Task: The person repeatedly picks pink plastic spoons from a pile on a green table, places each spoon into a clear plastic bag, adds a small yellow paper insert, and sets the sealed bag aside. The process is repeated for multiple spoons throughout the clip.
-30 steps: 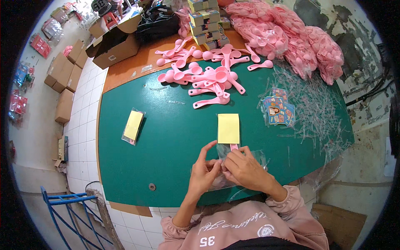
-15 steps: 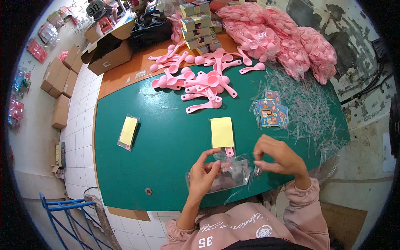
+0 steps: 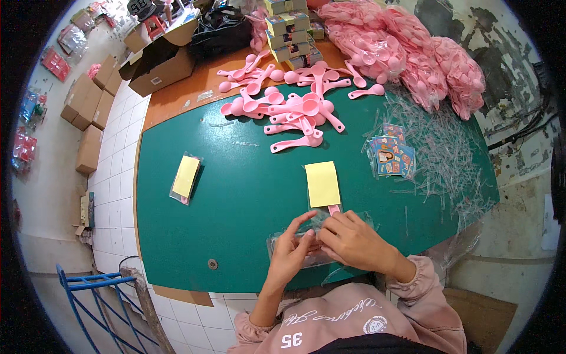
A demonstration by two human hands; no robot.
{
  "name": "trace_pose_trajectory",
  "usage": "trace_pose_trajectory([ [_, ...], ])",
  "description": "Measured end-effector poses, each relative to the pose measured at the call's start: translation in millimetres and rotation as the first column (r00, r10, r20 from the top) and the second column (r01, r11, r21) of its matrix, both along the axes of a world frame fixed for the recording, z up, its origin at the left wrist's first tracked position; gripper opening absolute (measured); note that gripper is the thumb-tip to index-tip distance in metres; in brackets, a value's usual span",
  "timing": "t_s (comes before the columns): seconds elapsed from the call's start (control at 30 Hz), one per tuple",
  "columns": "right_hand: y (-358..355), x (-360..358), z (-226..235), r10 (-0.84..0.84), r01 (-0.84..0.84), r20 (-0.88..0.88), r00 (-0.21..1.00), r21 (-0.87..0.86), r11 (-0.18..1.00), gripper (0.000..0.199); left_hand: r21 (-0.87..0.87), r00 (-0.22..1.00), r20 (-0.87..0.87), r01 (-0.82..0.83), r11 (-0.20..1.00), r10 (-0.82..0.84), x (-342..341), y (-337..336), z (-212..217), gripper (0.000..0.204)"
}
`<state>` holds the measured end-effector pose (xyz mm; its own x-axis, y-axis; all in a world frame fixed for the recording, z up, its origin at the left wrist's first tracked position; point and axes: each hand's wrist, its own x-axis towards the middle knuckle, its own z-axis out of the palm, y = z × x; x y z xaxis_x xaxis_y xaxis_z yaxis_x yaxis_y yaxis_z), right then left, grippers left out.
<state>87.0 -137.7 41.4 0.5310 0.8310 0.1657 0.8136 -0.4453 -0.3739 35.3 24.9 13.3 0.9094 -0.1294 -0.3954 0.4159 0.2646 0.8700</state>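
Observation:
A clear plastic bag [image 3: 277,241] lies at the table's near edge, under and between my hands. My left hand [image 3: 289,251] holds it with thumb and fingers bent around its edge. My right hand [image 3: 358,243] is closed at the bag's other side, fingertips close to my left thumb; its fingers hide what they pinch. Just beyond them lies a packet with a yellow card [image 3: 322,184], and the handle of a pink scoop [image 3: 334,209] sticks out below the card. Another clear packet with a yellow card [image 3: 186,177] rests at the left.
Loose pink scoops [image 3: 295,112] are heaped at the back. Bagged scoops [image 3: 413,59] fill the far right. Printed cards [image 3: 392,154] and many clear plastic strips [image 3: 439,141] cover the right side. Card stacks [image 3: 289,35] and an open cardboard box [image 3: 162,68] stand behind. A blue metal frame [image 3: 94,280] is at lower left.
My right hand has moved left and down onto the bag beside my left hand, its fingers now meeting the left ones. My left hand has stayed nearly in place. The whole view has shifted slightly.

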Motion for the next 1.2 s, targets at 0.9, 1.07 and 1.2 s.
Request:
trace_pose_trajectory([
  [0.9, -242.4, 137.8, 37.2, -0.783, 0.788, 0.111, 0.612, 0.0, 0.616, 0.007, -0.134, 0.985, -0.056, -0.167, 0.977, 0.161, 10.6, -1.3, 1.7, 0.025],
  [1.07, -134.4, 79.7, 23.9, -0.656, 0.654, 0.147, 0.74, 0.067, 0.753, 0.045, -0.125, 0.959, -0.095, -0.277, 0.953, 0.266, 8.6, -8.3, -1.5, 0.023],
  [1.2, -23.5, 19.6, -18.3, -0.292, 0.345, -0.252, 0.923, 0.197, 0.918, 0.04, -0.166, 0.969, -0.081, -0.244, 0.955, 0.234, 8.0, -11.2, 2.8, 0.024],
])
